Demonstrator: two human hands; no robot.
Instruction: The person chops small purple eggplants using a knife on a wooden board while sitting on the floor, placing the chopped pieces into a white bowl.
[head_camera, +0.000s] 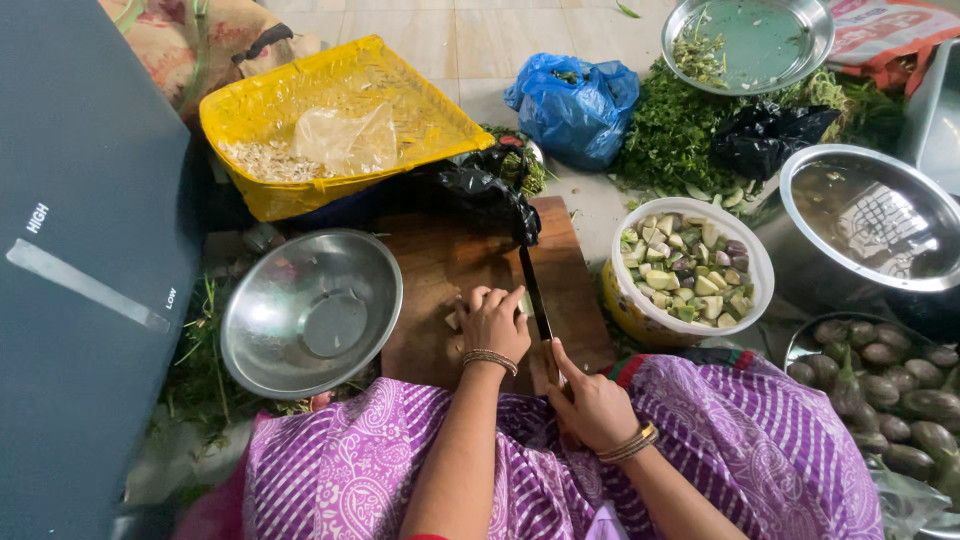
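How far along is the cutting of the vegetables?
Done: the white bowl is nearly full of cut pieces. In hand: the left hand steadies a piece on the wooden board while the right hand holds the knife. Left: whole brinjals wait.

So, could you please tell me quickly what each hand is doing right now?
Left hand: curled, pressing a vegetable piece on the board.
Right hand: closed on the knife.

Soft daylight; sharp; edges bowed
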